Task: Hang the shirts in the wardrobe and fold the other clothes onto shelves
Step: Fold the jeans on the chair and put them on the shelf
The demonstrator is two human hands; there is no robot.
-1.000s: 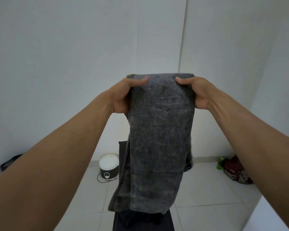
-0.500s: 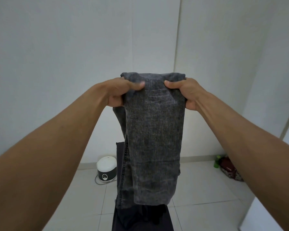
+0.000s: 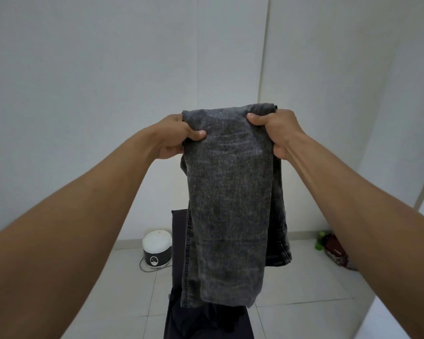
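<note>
Both your forearms reach out in front of you, raised to about chest level. Your left hand [image 3: 173,137] grips the top left corner of the grey jeans [image 3: 228,204]: the thumb presses on the near face and the fingers [image 3: 168,154] are curled round behind the cloth. Your right hand [image 3: 278,133] grips the top right corner in the same way, thumb in front and fingers wrapped behind. The jeans are folded over along the top edge between your hands and hang straight down in the air, a stitched seam showing along their left side and a second layer showing behind on the right. Their lower hem hangs just above a pile of dark fabric [image 3: 206,321] directly beneath. Farther off, on the tiled floor [image 3: 304,289], a white and black rice cooker [image 3: 157,248] stands to the left against the white wall [image 3: 108,94]. To the right lies a patterned bag [image 3: 337,253] with a green bottle [image 3: 319,242] beside it.
</note>
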